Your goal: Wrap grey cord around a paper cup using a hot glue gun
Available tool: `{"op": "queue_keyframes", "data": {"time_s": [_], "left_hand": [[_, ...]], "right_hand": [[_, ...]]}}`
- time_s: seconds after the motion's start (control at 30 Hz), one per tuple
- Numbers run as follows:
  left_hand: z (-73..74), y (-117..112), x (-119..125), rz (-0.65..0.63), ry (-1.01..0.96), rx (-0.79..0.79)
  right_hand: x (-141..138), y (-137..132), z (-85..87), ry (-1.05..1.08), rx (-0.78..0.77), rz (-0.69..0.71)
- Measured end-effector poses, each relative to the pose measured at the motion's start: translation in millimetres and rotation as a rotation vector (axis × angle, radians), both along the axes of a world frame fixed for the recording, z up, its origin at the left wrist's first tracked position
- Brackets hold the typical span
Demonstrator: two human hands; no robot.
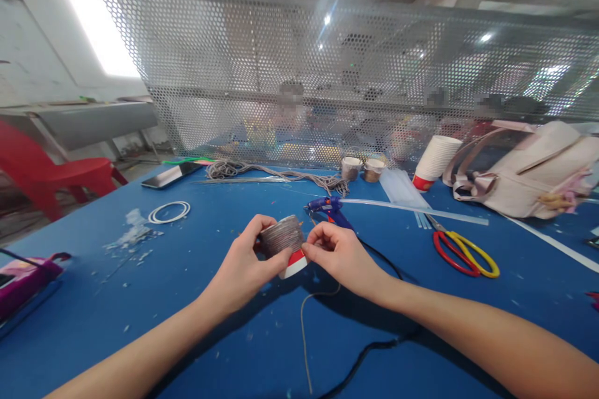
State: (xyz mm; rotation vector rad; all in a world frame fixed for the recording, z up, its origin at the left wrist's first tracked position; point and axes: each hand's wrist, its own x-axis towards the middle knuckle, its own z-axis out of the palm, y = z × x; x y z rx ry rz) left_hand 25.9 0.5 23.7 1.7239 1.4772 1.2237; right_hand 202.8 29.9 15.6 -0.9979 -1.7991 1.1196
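My left hand (253,262) is closed around a paper cup (296,262) tilted on its side. Grey-brown cord (283,235) is wound in tight rows over most of the cup, leaving a red and white band bare near one end. At that band, the fingers of my right hand (344,255) are pinched together on the cord, though the exact grip is partly hidden. A loose cord tail (303,324) trails below my right hand onto the blue table. Just behind my hands lies a blue glue gun (325,204) with a clear glue stick in its back.
Scissors (463,254) with red and yellow handles lie to the right, near stacked paper cups (436,162) and a pale backpack (538,168). Cord bundles (281,174), two cord-wrapped cups (362,168) and a phone (171,174) sit at the back. A black cable (369,349) crosses the front.
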Motion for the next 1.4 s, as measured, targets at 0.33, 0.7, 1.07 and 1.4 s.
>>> {"op": "queue_keyframes", "data": {"time_s": [0.33, 0.7, 1.07, 1.4], "left_hand": [[0.5, 1, -8, -0.057, -0.083, 0.018], [-3.4, 1, -7, -0.046, 0.096, 0.113], [-12.9, 5, -10, -0.069, 0.186, 0.201], [-9.0, 5, -10, -0.039, 0.128, 0.112]], "right_hand": [[-2, 0, -2.6, 0.118, -0.129, 0.074], [0, -5, -3.3, -0.043, 0.126, 0.045], [2, -8, 1.9, -0.011, 0.293, 0.054], [0, -1, -3.3, 0.009, 0.155, 0.020]]}}
